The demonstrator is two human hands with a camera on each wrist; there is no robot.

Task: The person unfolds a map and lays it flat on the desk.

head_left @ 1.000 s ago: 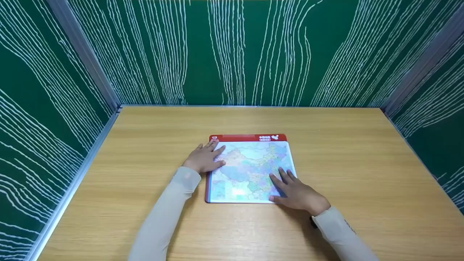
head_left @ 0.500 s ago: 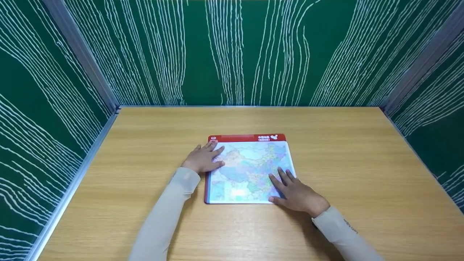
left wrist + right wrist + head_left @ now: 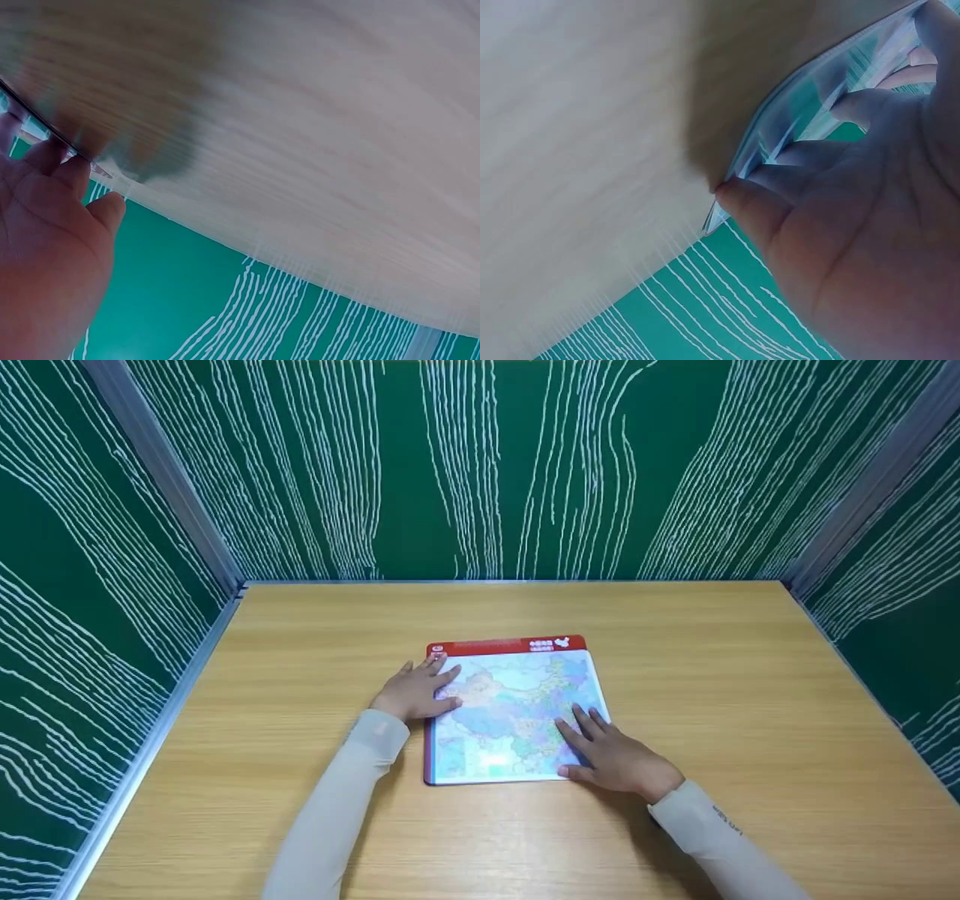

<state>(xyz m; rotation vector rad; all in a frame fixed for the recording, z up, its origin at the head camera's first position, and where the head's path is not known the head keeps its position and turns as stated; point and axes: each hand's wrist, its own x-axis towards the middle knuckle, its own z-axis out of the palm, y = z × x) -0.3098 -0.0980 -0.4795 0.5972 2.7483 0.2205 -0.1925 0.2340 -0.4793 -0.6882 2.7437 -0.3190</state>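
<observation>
A flat, glossy map board (image 3: 495,712) with a red top band lies on the wooden table, a pastel map printed on its face. My left hand (image 3: 416,688) rests on its upper left edge, fingers spread, fingertips on the red band and the map. Over the lower right part lies my right hand (image 3: 619,757), fingers apart, with fingertips on the printed face. In the left wrist view the left hand (image 3: 52,217) is at the board's thin dark edge. From the right wrist camera, the fingers of the right hand (image 3: 840,195) touch the shiny surface, which mirrors the wall.
The wooden table (image 3: 300,660) spreads around the board on all sides. Green wall panels (image 3: 409,472) with white wavy lines stand behind it and at both sides, joined by grey metal posts (image 3: 180,480). Pale sleeves (image 3: 330,810) cover both forearms.
The board has turned very slightly and shifted a little left at its top edge, the left hand moving with it. The right hand stays nearly in place.
</observation>
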